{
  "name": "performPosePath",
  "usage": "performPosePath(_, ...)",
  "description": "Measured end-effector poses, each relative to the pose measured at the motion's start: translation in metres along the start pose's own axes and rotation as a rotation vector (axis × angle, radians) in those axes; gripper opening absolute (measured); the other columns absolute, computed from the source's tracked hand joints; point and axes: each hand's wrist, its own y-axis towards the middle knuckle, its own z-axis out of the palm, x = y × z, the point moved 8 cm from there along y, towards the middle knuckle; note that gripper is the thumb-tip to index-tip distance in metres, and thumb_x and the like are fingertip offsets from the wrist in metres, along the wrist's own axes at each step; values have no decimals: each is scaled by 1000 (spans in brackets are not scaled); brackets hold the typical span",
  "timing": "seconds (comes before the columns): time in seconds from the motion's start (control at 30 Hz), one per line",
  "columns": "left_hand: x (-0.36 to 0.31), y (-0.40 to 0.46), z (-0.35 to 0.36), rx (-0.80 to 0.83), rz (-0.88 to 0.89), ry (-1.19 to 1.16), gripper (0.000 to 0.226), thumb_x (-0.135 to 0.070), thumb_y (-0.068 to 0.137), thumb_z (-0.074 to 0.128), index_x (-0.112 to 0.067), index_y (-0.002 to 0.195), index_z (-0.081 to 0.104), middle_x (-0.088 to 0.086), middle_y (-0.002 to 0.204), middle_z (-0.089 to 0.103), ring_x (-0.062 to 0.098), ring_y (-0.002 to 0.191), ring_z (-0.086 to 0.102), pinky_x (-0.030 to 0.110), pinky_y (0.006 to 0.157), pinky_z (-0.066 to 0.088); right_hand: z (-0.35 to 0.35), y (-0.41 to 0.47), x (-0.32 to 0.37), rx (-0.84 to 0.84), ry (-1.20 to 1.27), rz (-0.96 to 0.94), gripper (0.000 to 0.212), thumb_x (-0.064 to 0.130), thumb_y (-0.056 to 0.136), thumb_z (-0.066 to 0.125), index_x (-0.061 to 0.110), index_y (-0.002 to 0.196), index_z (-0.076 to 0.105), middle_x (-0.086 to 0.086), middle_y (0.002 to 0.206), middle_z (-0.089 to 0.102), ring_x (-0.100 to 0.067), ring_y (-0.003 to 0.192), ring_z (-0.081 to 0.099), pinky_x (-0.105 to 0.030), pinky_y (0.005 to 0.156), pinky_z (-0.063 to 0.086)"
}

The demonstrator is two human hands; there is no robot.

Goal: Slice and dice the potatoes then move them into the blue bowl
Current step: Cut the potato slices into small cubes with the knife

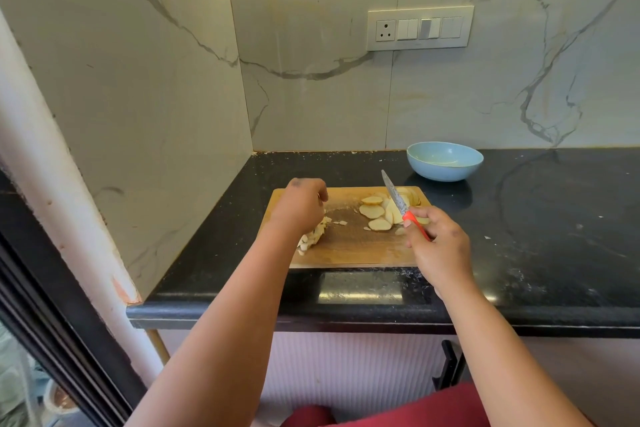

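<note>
A wooden cutting board (349,246) lies on the black counter. Round potato slices (375,210) are spread over its right half. A small heap of diced potato (313,236) lies at its left side, partly hidden under my left hand (299,208), which hovers over the heap with fingers loosely curled and nothing seen in its grasp. My right hand (438,243) grips the red handle of a knife (394,199), whose blade points up and away above the slices. The blue bowl (445,166) stands behind the board to the right; its inside looks empty.
The black counter (536,236) runs out to the right of the board. Marble walls close off the back and the left side. A switch panel (420,28) is fixed to the back wall. A black handle (450,366) sticks out below the counter edge.
</note>
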Motion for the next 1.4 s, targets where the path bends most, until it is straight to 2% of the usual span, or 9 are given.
performPosePath(0.1,-9,-6,12,118,47,89,20,-42,91,64,-27,105,68,-3,104,56,14,99,48,32,89,47,0,1,0,9,-2,-8,12,24,94,60,34,102,62,11,65,66,-13,68,62,-22,55,44)
performPosePath(0.2,-17,-7,22,97,107,237,30,-53,92,58,-30,107,70,-7,106,62,19,111,41,39,96,36,2,1,-1,18,-16,-19,12,26,94,59,37,99,61,3,66,67,-20,70,63,-33,60,49)
performPosePath(0.4,-20,-1,15,-75,67,497,19,-29,96,52,-24,100,69,-3,109,62,24,116,39,49,108,22,6,0,-1,28,-103,-67,12,25,93,60,32,102,62,3,76,70,-16,69,62,-31,60,50)
performPosePath(0.6,-14,8,11,-49,-29,72,17,-28,97,51,-23,107,63,1,101,60,20,103,51,33,76,50,6,3,-5,44,-52,-18,12,26,92,61,37,98,61,5,75,69,-17,73,65,-35,66,54)
performPosePath(0.77,-33,28,30,61,-2,127,35,-10,94,53,-19,127,58,6,128,55,24,115,53,34,92,50,7,5,-8,53,-55,1,11,28,91,61,36,99,61,5,74,68,-14,72,65,-30,62,52)
performPosePath(0.9,-59,45,49,152,22,-13,44,-17,97,51,-21,141,50,5,144,49,25,136,39,36,107,39,5,4,-11,33,-75,13,12,29,91,62,37,99,60,7,69,64,-6,64,58,-16,54,42)
performPosePath(1.1,-66,52,73,303,81,-104,46,-14,90,53,-19,135,57,6,132,58,22,119,53,32,97,45,4,4,-12,21,-34,30,15,29,90,65,40,99,60,6,72,68,-16,69,65,-34,64,54)
performPosePath(1.27,-64,53,67,183,122,-111,33,-17,102,44,-16,131,60,6,126,62,22,117,52,29,94,43,3,4,-10,20,-43,41,14,30,90,64,41,98,59,7,72,68,-15,68,65,-33,62,54)
performPosePath(1.4,-58,39,30,-136,126,-276,23,-18,100,53,-16,117,68,1,106,70,17,101,60,30,89,50,2,3,-9,14,-54,39,16,30,90,65,41,99,59,7,75,69,-13,69,65,-30,62,54)
